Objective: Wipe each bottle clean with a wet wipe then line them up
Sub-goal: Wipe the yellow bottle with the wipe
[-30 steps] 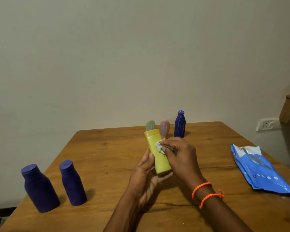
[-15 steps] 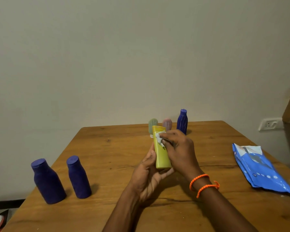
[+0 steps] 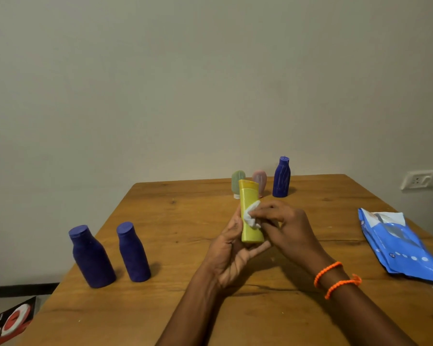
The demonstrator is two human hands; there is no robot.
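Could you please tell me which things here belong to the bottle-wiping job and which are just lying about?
Job: yellow bottle, wet wipe, left hand, right hand, two blue bottles at left, far blue bottle, green bottle, pink bottle, wipes pack.
Lying about: red box, wall socket.

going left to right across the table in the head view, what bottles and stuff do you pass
large purple bottle → smaller purple bottle → left hand holding the yellow bottle → right hand pressing the wet wipe on it → blue wipe pack
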